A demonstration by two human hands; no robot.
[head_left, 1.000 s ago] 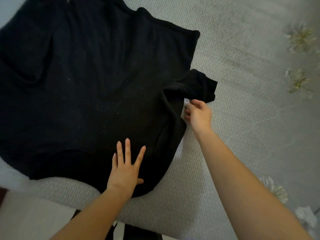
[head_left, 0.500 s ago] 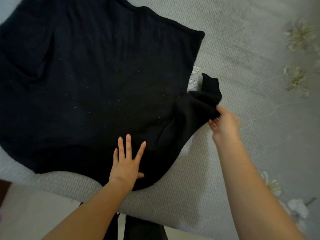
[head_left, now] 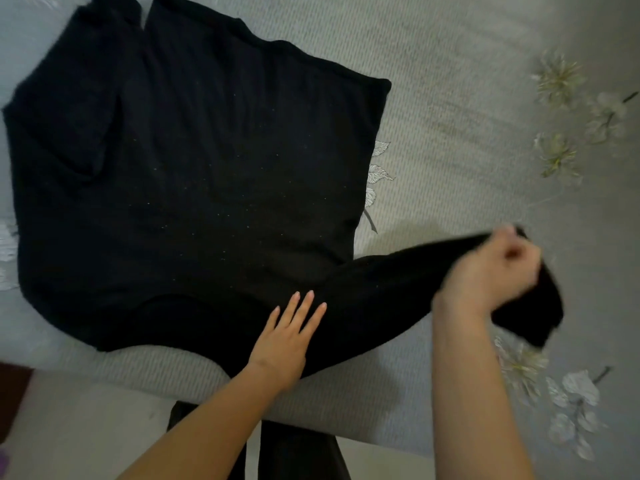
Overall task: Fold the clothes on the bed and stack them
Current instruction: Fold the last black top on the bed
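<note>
Main worry for us here: our right hand [head_left: 491,271] has the sleeve [head_left: 398,282] stretched out toward 3 o'clock. If that pull beats what our left hand [head_left: 287,337] pins down, the whole top [head_left: 194,188] skids across the bed [head_left: 467,116] and the flat body bunches up. The other sleeve [head_left: 79,116], up at 10 o'clock, lies folded in over the body, so a drag would probably undo that too. The top's near edge also sits close to the bed edge at 6 o'clock and could slip off.

Pose-wise, the left hand lies palm down where sleeve meets body, fingers straight and a bit spread. The right hand is blurry, but its fingers look curled round the sleeve end.
</note>
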